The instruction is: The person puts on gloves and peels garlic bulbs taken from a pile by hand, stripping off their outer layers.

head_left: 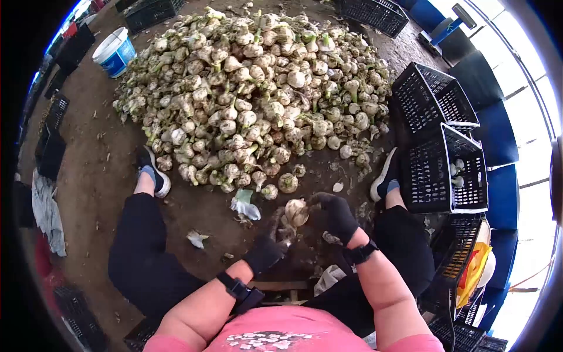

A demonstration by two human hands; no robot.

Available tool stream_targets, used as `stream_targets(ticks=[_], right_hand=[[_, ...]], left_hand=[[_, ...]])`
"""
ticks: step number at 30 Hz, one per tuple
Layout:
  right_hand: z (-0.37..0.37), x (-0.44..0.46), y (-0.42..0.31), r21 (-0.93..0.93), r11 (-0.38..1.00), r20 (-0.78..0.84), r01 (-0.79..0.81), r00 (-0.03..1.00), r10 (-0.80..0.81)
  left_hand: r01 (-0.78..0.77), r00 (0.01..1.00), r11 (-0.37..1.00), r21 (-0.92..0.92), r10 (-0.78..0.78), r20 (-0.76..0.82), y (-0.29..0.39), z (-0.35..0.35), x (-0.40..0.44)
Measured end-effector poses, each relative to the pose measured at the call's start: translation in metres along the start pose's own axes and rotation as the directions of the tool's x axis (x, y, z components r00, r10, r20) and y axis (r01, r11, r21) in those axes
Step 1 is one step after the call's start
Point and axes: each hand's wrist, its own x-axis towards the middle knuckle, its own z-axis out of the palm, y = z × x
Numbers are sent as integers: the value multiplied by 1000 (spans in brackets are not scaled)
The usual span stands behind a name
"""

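A pale garlic bulb (296, 212) is between my two hands, low over the dirt floor. My left hand (268, 245), in a dark glove, has its fingers curled at the bulb's lower left side. At the bulb's right edge, the bent fingers of my gloved right hand (337, 216) press against it; some fingertips are hidden. In front of my hands spreads a large pile of soil-stained garlic bulbs (252, 105) with short green stems. Two loose bulbs lie at its near edge, one being a round garlic bulb (288, 183).
Black plastic crates (431, 170) stand at my right, one with a few bulbs inside. A yellow bag (474, 270) lies in a nearer crate. The white-and-blue bucket (115, 53) is at the far left. Plastic scraps (245, 205) lie on the floor between my feet.
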Motion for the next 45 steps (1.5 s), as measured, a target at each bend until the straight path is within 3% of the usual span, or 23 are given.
stream_targets(ticks=[1,2,4,5,7,8,9,10,12,13,14,16,17,23,27,28,33,36,38,41,42,44,45], right_hand=[[7,-16,-25,107,992,170,-63,985,44],[14,-26,-39,110,993,173,-51,984,31],[23,-41,-61,476,877,129,-61,992,-1],[29,-46,-59,845,527,24,-85,992,121],[46,-51,-58,756,653,-63,49,998,-2],[56,-58,-59,649,742,-130,166,986,-106],[65,-69,-67,740,672,60,28,992,-108],[72,-73,-65,738,673,49,37,993,-108],[86,-77,-58,506,863,18,-10,1000,1],[93,-81,-58,259,963,-138,72,990,-37],[94,-83,-57,257,964,-135,68,990,-34],[91,-88,-74,-298,913,-183,279,922,-342],[93,-89,-76,-411,857,-191,311,890,-415],[93,-87,-88,-207,941,-209,267,928,-309],[90,-84,-83,-167,950,-240,265,923,-300],[85,-84,-79,-124,968,-257,216,936,-242],[85,-84,-84,-490,815,-168,308,884,-435],[87,-86,-86,-469,838,-192,281,893,-407],[87,-87,-84,-402,868,-235,291,883,-405],[87,-90,-76,54,963,-231,265,941,-246],[87,-91,-72,54,963,-236,263,941,-244],[85,-90,-66,519,854,-14,28,1000,-25],[85,-91,-65,518,855,-19,31,1000,-24]], left_hand=[[24,998,971,-239,-11,55,-16,4,-3],[-49,998,975,-217,58,35,-44,11,-3],[256,967,622,-740,-160,201,5,-17,-13],[240,971,629,-739,-145,192,13,-25,-17],[374,927,320,-870,-141,347,23,-37,-21],[370,929,326,-870,-131,346,25,-39,-24],[427,903,296,-854,-105,416,25,-40,-26],[489,870,265,-831,-80,486,25,-40,-28],[562,827,328,-760,-207,523,20,-47,-33],[412,910,617,-670,-247,333,17,-49,-33],[253,967,842,-476,-218,129,14,-50,-32],[221,972,863,-455,-232,32,16,-49,-33],[237,966,837,-493,-255,31,18,-49,-34],[83,996,775,-627,-45,77,14,-56,-30],[333,927,614,-716,-74,368,42,-82,-37],[208,952,675,-707,26,305,38,-77,-36],[215,973,676,-705,-87,214,25,-60,-34],[219,971,793,-569,-117,210,17,-58,-28],[202,975,740,-641,-88,205,19,-59,-29],[289,955,538,-792,-109,275,19,-59,-28],[292,954,540,-790,-107,279,20,-60,-29],[325,944,507,-799,-118,309,21,-64,-29],[264,960,633,-728,-98,263,27,-64,-28]])
